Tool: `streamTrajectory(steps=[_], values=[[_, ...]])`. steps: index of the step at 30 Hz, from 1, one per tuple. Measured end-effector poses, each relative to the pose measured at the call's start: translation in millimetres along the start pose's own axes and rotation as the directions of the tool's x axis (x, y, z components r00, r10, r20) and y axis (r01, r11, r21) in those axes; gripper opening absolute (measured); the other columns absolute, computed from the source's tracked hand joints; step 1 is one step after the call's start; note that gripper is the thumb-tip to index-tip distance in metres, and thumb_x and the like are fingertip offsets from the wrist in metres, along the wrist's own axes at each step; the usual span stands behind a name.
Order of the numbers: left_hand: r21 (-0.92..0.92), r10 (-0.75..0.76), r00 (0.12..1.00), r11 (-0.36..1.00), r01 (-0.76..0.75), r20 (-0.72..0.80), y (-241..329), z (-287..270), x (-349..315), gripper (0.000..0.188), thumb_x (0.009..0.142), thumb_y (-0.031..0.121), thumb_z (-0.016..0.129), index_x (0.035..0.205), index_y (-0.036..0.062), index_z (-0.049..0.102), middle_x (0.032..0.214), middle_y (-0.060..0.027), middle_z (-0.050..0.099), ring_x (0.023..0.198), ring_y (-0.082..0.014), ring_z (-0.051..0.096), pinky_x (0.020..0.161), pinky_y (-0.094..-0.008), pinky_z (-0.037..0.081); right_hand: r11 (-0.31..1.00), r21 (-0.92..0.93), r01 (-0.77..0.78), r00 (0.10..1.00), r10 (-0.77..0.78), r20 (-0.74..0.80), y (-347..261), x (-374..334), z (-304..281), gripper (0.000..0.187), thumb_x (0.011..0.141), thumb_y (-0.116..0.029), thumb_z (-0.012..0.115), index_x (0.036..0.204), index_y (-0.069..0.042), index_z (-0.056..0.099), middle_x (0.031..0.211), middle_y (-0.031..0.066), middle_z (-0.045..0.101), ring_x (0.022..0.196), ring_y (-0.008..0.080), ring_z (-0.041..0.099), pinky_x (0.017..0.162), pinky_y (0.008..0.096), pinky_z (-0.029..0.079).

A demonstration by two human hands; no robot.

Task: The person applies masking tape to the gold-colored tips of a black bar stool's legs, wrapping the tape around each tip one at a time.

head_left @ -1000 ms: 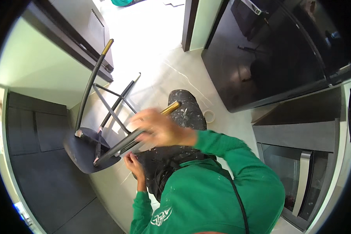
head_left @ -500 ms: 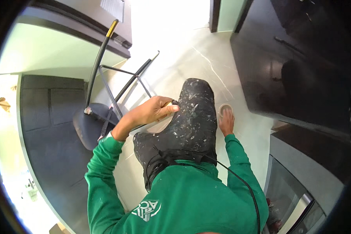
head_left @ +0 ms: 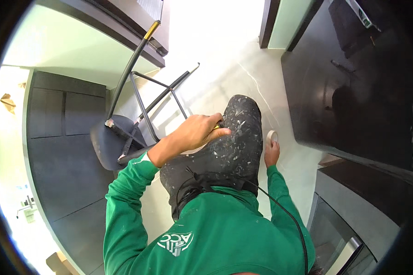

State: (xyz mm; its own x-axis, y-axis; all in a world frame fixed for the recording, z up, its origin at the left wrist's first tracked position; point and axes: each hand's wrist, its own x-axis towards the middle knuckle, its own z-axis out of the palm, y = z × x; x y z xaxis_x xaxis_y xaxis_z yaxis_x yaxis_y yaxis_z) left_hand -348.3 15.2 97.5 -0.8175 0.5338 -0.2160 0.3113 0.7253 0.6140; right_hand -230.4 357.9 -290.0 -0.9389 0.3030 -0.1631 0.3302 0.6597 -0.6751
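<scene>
Fingers (head_left: 213,119) of left hand (head_left: 192,133): wrapped round chair leg's gold end (head_left: 217,127), forearm angled inward. Right hand (head_left: 271,155): arm extended low, clamped on pale roll (head_left: 272,136). Black chair (head_left: 106,143): tipped, at left.

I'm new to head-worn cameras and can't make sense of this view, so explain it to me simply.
There is no machine here, just a person's two bare hands, seen from above. The left of two wide fisheye cameras on the person's head looks down, so straight edges bend near the rim. The green sleeves and dark, pale-specked trousers are the wearer's own. A dark stool lies tipped over on the pale floor. The left hand grips what looks like a gold-tipped stool leg, mostly hidden. The right hand holds a pale ring-shaped roll, probably tape.
</scene>
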Motion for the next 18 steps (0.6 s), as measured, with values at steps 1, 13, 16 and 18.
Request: streamTrajectory(steps=[1, 13, 16, 18], values=[[-0.026, 0.039, 0.999, 0.999, -0.039, -0.02, -7.3, 4.7, 1.3, 0.056, 0.108, 0.055, 0.052, 0.102, 0.001, 0.064, 0.071, -0.0181, 0.065, 0.063, -0.0397, 0.063, 0.065, -0.0465, 0.052, 0.989, 0.143, -0.047, 0.999, 0.05, -0.019, -9.2, -0.9, -10.7, 0.03, 0.098, -0.016, 0.068, 0.124, -0.001, 0.063, 0.114, 0.0149, 0.068, 0.111, 0.0331, 0.066, 0.102, 0.0474, 0.048], [0.029, 0.243, 0.952, 0.97, -0.242, -0.187, -29.3, 6.7, -19.8, 0.042, 0.104, 0.037, 0.064, 0.122, 0.0005, 0.054, 0.09, -0.0188, 0.07, 0.082, -0.0394, 0.071, 0.073, -0.0482, 0.056, 0.766, 0.592, 0.252, 0.968, -0.192, -0.163, -233.5, -34.6, -165.5, 0.02, 0.105, -0.015, 0.066, 0.12, -0.001, 0.063, 0.116, 0.0082, 0.071, 0.112, 0.0171, 0.063, 0.104, 0.0347, 0.046], [0.19, 0.205, 0.912, 0.971, -0.144, -0.356, -29.4, 24.9, -29.0, 0.038, 0.104, 0.036, 0.065, 0.118, 0.0024, 0.057, 0.089, -0.0192, 0.068, 0.087, -0.0398, 0.071, 0.075, -0.0469, 0.056, 0.734, 0.594, 0.328, 0.943, -0.288, -0.165, -270.3, -47.2, -173.8, 0.02, 0.105, -0.014, 0.065, 0.12, -0.001, 0.063, 0.117, 0.0078, 0.07, 0.112, 0.0165, 0.063, 0.104, 0.0342, 0.047], [0.269, 0.259, 0.862, 0.951, -0.15, -0.436, -30.9, 30.5, -31.8, 0.036, 0.104, 0.037, 0.064, 0.115, 0.0028, 0.057, 0.089, -0.018, 0.068, 0.086, -0.039, 0.071, 0.073, -0.047, 0.055, 0.709, 0.61, 0.355, 0.93, -0.338, -0.148, -291.6, -58.3, -176.2, 0.02, 0.106, -0.013, 0.065, 0.121, -0.001, 0.063, 0.118, 0.008, 0.07, 0.111, 0.0165, 0.064, 0.103, 0.0341, 0.047]])
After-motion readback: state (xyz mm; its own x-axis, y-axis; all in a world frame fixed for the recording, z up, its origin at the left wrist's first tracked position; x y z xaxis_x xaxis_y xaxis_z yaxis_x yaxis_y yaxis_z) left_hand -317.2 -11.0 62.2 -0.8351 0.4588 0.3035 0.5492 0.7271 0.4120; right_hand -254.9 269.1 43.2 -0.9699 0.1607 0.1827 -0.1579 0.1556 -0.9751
